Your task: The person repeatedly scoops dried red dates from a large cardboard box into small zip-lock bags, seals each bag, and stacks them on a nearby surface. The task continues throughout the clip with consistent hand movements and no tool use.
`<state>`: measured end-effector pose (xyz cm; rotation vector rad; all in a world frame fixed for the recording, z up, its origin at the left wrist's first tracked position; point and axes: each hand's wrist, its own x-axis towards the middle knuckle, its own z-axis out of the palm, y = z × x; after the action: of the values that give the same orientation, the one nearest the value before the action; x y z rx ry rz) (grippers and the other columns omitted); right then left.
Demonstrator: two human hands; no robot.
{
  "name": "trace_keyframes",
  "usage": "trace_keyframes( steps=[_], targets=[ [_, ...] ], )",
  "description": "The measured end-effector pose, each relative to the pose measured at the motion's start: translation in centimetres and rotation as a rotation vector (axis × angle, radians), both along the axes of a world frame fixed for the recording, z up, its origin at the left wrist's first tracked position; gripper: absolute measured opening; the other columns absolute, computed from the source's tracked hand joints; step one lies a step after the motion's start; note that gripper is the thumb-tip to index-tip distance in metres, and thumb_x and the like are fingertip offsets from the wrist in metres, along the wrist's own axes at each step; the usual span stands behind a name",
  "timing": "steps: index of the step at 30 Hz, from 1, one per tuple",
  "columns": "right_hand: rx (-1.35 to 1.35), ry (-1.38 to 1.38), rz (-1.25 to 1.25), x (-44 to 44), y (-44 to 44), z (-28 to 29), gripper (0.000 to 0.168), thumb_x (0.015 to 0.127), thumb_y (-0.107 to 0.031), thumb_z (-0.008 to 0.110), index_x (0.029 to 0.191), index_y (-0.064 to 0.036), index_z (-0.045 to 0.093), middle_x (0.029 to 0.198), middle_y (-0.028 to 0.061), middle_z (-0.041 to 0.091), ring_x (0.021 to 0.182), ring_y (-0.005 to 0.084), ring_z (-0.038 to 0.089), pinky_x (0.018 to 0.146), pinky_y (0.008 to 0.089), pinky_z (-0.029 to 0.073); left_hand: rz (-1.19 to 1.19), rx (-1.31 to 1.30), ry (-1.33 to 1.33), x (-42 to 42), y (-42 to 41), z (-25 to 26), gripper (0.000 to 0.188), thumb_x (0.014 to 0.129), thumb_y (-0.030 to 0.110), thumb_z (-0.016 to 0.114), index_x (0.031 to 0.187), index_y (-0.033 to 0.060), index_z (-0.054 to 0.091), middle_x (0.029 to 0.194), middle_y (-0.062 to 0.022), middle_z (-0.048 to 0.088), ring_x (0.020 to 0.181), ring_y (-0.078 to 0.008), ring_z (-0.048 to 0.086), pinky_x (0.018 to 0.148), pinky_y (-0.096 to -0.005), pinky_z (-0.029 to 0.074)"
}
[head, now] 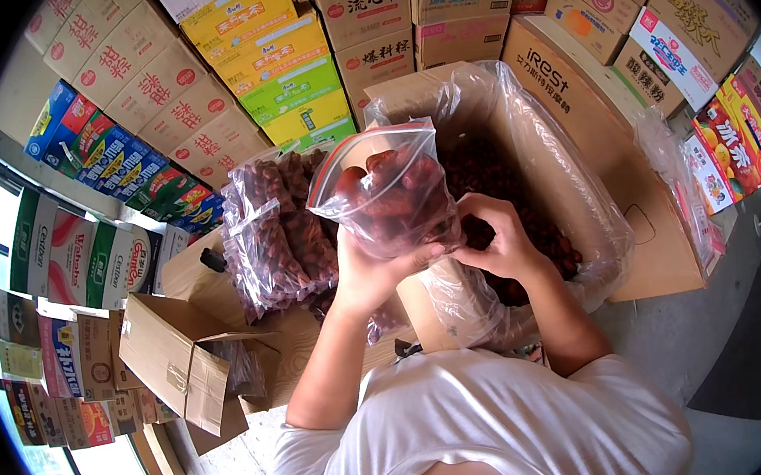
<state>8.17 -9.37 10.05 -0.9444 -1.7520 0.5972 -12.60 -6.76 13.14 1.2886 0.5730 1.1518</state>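
A clear zip-seal plastic bag (399,201) with a red strip along its top holds several dark red dried fruits, likely jujubes. My left hand (373,269) grips it from below and the left, thumb across its lower front. My right hand (496,237) pinches its lower right corner between thumb and fingers. Behind and right of the bag stands a cardboard box lined with clear plastic (551,152), with many loose dark red fruits (564,257) inside. To the left, filled bags of the same fruit (268,248) lie stacked on a wooden table (296,359).
An opened cardboard box (168,354) with clear plastic bags (245,367) sits at the table's left end. Stacked cartons (160,94) line the back. A large upright carton (589,121) stands right of the lined box. More cartons (73,253) are by the windows at left.
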Motion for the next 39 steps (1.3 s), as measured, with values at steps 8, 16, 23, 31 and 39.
trace_keyframes(
  steps=[8,16,23,31,39],
  targets=[
    [-0.126,0.177,-0.035,0.0,-0.1,-1.0,0.022,0.072,0.001,0.074,0.091,0.001,0.061,0.085,0.0079,0.063,0.08,0.016,0.061,0.075,0.029,0.049,0.049,0.046,0.001,0.4,0.0,0.6,0.074,0.064,0.0,0.088,0.126,-0.0059,0.048,0.122,-0.0143,0.06,0.11,-0.021,0.06,0.095,-0.0372,0.052],
    [-0.243,0.134,0.023,0.4,-0.4,0.9,0.038,0.075,0.0,0.076,0.108,-0.001,0.057,0.095,0.0044,0.063,0.091,0.014,0.062,0.084,0.0289,0.05,0.076,0.022,-0.045,0.0,0.3,-0.9,0.076,0.064,-0.002,0.087,0.128,-0.0053,0.046,0.124,-0.0147,0.058,0.111,-0.021,0.059,0.096,-0.0371,0.051],
    [-0.478,0.571,0.269,0.8,0.1,-2.3,0.039,0.078,0.004,0.074,0.111,-0.004,0.054,0.102,0.0024,0.061,0.096,0.011,0.061,0.086,0.0273,0.05,0.053,0.023,-0.027,0.0,0.2,-0.3,0.077,0.065,-0.003,0.087,0.129,-0.0043,0.044,0.124,-0.0135,0.058,0.111,-0.0206,0.059,0.097,-0.0363,0.05],
    [-0.369,0.238,0.216,2.6,0.3,-2.0,0.043,0.078,-0.003,0.075,0.118,-0.003,0.06,0.107,0.0038,0.064,0.101,0.0129,0.06,0.089,0.0291,0.047,0.06,0.017,-0.069,-0.4,0.2,0.4,0.074,0.063,-0.003,0.087,0.126,-0.003,0.049,0.122,-0.0123,0.06,0.111,-0.0198,0.06,0.096,-0.0363,0.05],
    [-0.294,0.265,0.229,0.5,0.3,-0.3,0.084,0.062,-0.016,0.09,0.134,-0.001,0.048,0.126,0.0104,0.058,0.12,0.0199,0.052,0.106,0.0371,0.037,-0.015,0.003,-0.072,0.3,0.6,0.2,0.068,0.061,-0.004,0.088,0.12,-0.0041,0.055,0.114,-0.0108,0.065,0.103,-0.0175,0.063,0.091,-0.0341,0.054]
  ],
)
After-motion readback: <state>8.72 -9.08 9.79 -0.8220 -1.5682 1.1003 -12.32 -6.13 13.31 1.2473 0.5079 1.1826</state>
